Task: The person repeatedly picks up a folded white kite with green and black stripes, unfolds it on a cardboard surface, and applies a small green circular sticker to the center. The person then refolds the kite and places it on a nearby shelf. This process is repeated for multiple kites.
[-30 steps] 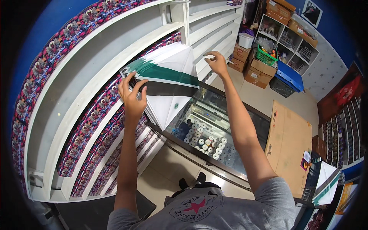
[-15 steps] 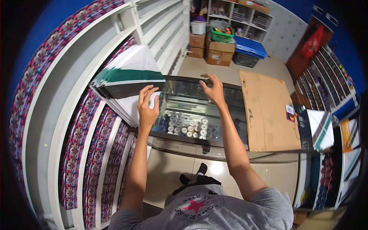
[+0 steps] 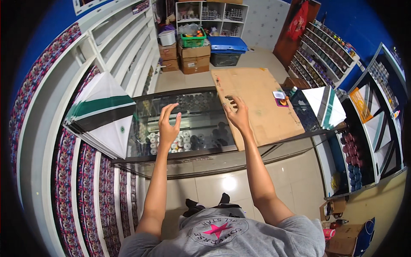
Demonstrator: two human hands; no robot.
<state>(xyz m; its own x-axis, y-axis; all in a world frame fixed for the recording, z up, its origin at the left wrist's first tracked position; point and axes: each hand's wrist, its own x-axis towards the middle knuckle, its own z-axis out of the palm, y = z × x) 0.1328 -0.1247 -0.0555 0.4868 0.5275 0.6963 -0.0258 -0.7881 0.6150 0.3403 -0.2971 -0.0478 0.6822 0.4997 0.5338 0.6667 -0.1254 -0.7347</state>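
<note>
Both hands are raised over a glass-topped display counter and hold nothing. My left hand is above the glass, fingers spread, with white thread spools visible below it. To its left, a stack of white, green and black sheets or folders lies on the counter's left end. My right hand hovers by the left edge of a large brown cardboard sheet, its fingers apart and slightly curled. Whether its fingertips touch the cardboard I cannot tell.
A second white-and-green stack and a small card lie toward the counter's right. White shelving runs along the left. Cardboard boxes and a blue-lidded bin stand behind. Thread racks line the right wall.
The view has swung to the right, so the counter, the stack and the cardboard sheet appear further left. My left hand is now away from the left stack; my right hand is now by the cardboard.
</note>
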